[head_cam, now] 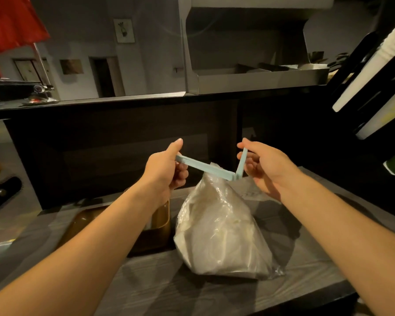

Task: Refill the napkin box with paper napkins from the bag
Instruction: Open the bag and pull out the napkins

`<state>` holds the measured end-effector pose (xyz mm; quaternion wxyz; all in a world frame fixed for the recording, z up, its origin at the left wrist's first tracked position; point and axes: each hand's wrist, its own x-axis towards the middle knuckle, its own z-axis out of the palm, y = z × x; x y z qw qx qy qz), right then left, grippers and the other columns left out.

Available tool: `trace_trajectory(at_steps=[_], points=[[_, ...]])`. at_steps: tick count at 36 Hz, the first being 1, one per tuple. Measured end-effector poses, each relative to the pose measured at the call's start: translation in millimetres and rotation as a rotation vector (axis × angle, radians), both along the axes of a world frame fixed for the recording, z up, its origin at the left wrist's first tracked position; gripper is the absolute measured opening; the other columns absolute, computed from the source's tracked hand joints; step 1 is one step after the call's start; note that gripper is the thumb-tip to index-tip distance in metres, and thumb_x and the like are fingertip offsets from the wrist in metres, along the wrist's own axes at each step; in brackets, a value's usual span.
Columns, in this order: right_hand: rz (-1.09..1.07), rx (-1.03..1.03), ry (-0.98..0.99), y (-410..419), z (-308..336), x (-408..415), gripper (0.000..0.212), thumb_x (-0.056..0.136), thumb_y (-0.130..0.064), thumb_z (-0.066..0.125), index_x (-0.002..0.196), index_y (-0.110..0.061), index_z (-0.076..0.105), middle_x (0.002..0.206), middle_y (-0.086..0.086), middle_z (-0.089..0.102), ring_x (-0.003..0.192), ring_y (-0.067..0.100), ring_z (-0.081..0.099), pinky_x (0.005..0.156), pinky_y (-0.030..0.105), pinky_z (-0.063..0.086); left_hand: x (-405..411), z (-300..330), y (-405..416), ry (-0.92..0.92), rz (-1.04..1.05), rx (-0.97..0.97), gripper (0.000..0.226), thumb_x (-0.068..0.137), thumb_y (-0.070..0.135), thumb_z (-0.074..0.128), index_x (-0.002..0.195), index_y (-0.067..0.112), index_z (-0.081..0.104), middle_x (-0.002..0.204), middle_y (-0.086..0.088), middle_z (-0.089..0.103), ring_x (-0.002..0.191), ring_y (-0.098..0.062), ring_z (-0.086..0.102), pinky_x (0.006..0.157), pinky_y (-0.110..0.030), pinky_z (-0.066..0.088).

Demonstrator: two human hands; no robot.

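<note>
The task was at its opening stage: the bag (217, 229), a clear plastic one bulging with white paper napkins (214, 252), stood upright on the grey wood-grain worktop (306, 277), and its gathered neck was just being freed from a pale blue sealing clip (205, 168). The clip was hinged open into a wide V, with the hinge at the lower right just above the bag's neck. The left hand (167, 169) was closed around the far end of the long arm, thumb raised along it, while the right hand (260, 165) pinched the short upright arm between thumb and fingers. The bag's twisted top seemed to lie against the long arm near the hinge; whether it was fully clear of the clip could not be told. Just to the left of the bag, partly hidden under the left forearm, sat the napkin box (160, 226), a brown-gold open container touching or nearly touching the bag's side; a little white showed inside it, but how full it was could not be made out. As a judgement, nothing had gone into the box from this bag so far: the clip needed setting aside, the neck opening, and the napkins lifting out and stacking in the box.
</note>
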<state>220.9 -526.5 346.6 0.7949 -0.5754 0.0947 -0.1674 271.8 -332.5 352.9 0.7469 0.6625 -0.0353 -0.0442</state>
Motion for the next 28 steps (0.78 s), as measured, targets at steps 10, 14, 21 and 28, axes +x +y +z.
trace_trajectory(at_steps=[10,14,21,28], points=[[0.173,-0.65,-0.187,1.3,29.3,-22.9,0.025,0.099,-0.043,0.057,0.115,-0.026,0.067,0.099,-0.001,0.07,0.074,0.01,0.069,0.064,0.025,0.058,-14.5,26.2,-19.2,-0.355,0.152,0.075,0.031,0.095,0.038,0.066,0.086,0.008,0.064,0.061,-0.001,0.064,0.045,-0.007,0.062,0.046,-0.017,0.05],[0.033,-1.25,-0.272,-7.9,26.9,-21.7,0.017,0.093,-0.039,0.068,0.108,-0.031,0.069,0.086,-0.008,0.067,0.078,0.002,0.064,0.061,0.02,0.052,-20.9,32.0,-29.3,-0.331,0.073,0.063,0.034,0.093,0.041,0.067,0.091,0.007,0.067,0.061,-0.003,0.067,0.048,-0.009,0.064,0.048,-0.018,0.052],[-0.187,-1.228,-0.061,-37.5,-1.9,-3.6,0.023,0.099,-0.041,0.06,0.086,-0.023,0.067,0.066,-0.003,0.058,0.056,0.01,0.052,0.05,0.025,0.037,-10.9,14.5,-35.1,-0.288,-0.058,0.363,0.035,0.106,0.04,0.041,0.105,0.013,0.063,0.096,-0.011,0.074,0.087,-0.025,0.073,0.074,-0.034,0.061],[-0.052,-1.334,0.467,-72.2,-74.3,40.2,0.012,0.104,-0.021,0.045,0.104,-0.013,0.054,0.095,0.008,0.059,0.08,0.027,0.057,0.056,0.031,0.038,-1.3,-18.0,-17.6,-0.341,-0.457,0.672,0.061,0.084,-0.007,0.048,0.129,0.033,0.059,0.126,0.01,0.058,0.116,-0.011,0.055,0.091,-0.026,0.05]])
